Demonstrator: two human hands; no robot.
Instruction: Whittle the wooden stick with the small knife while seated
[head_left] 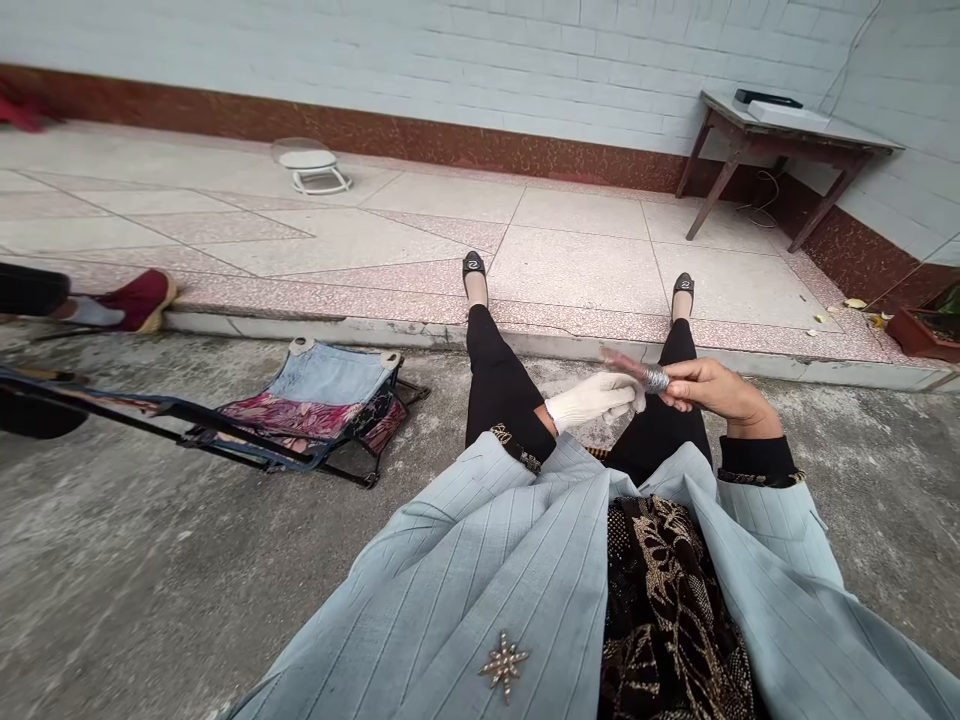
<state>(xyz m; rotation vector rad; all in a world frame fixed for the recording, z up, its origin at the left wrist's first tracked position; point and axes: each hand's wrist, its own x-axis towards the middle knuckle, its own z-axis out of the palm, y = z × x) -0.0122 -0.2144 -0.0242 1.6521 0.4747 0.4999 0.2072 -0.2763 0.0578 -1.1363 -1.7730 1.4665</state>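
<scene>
I sit on the concrete ground with my legs stretched out, feet in black shoes on the tiled step. My right hand [712, 388], bare, is closed around a slim reddish handle with a silver metal band [645, 374], held over my lap. My left hand [596, 400] wears a white glove and its fingers touch the banded end of that handle. What tool the handle belongs to I cannot make out.
A folded fabric stool [322, 405] lies on the concrete to my left. Another person's foot in a red shoe [142, 298] rests at the far left. A wooden table [787, 135] stands by the wall at right; a white stand [311, 168] sits on the tiles.
</scene>
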